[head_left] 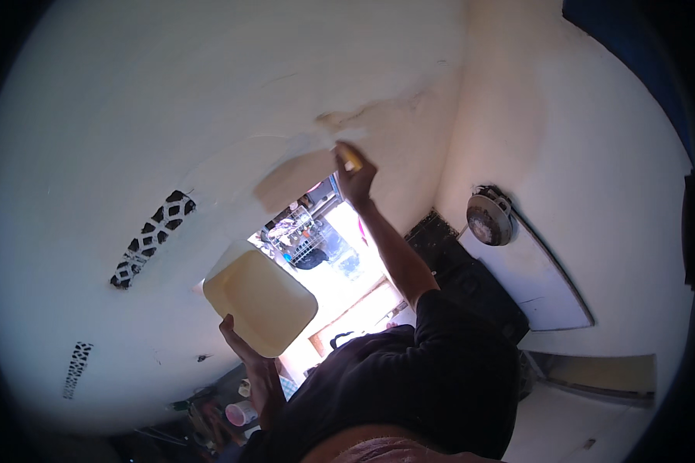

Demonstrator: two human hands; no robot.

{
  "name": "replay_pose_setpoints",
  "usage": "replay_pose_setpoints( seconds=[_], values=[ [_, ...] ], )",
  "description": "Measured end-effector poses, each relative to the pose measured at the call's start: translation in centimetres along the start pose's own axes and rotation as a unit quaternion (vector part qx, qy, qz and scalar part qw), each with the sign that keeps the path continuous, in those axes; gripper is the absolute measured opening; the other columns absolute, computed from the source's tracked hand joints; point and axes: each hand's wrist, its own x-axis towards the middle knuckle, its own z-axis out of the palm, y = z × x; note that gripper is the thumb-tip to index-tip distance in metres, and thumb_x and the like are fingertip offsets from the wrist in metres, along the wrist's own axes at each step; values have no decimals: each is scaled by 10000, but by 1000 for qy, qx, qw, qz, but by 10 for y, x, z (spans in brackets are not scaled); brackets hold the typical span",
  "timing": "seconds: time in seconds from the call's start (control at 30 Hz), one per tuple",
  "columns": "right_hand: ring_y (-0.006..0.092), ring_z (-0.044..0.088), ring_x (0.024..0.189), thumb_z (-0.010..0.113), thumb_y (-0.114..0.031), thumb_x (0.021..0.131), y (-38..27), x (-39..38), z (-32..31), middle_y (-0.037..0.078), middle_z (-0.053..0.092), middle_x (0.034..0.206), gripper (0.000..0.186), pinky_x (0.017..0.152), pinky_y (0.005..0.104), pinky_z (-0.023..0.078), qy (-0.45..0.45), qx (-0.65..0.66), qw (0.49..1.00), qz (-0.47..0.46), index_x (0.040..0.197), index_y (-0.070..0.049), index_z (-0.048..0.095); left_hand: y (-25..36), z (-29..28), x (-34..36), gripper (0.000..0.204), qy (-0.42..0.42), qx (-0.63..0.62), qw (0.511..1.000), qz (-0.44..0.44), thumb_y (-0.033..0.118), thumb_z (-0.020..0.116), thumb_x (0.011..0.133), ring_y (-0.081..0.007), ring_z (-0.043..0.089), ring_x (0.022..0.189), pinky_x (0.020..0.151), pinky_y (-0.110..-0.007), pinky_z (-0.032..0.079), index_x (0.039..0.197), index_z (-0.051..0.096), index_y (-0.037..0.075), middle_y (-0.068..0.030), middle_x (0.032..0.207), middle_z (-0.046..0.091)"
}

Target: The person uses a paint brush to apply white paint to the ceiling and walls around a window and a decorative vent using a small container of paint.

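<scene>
My left hand [245, 347] grips a pale yellow plastic tub [261, 302] by its near side, thumb over the edge; the tub is tilted so its inside shows. Raised high, my right hand [355, 176] is closed around a tool with a yellow handle [351, 158]. The tool's head is blurred at the wall, so I cannot tell its exact kind. Around it the white wall [232, 92] carries a tan patch [289, 181] above the bright doorway, and a ragged, peeling brownish streak [347, 117] runs toward the corner.
Through the doorway stands a wire dish rack [305, 239] with dishes. On the right, a pan [489, 220] hangs above a white board [537, 282] beside a dark stove-like unit [483, 289]. Patterned vent openings [153, 241] pierce the left wall. A pink-lidded tub [241, 414] sits low down.
</scene>
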Motion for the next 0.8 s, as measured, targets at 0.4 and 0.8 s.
replay_pose_setpoints(
  seconds=[0.4,0.8],
  values=[
    [93,643,772,728,-129,856,42,55,-32,55,715,841,187,676,278,531,-30,127,986,102,987,2,701,-1,7,9,602,21,-14,1000,14,459,461,880,-274,612,988,791,-392,515,1294,481,22,-120,1129,592],
    [298,704,912,720,-124,851,-8,-14,2,177,705,1006,256,793,366,548,4,-90,996,-26,1085,-27,682,0,-23,6,591,-27,-26,999,-7,459,438,899,-262,616,1017,809,-395,516,1303,477,30,-124,1147,593]
  ],
)
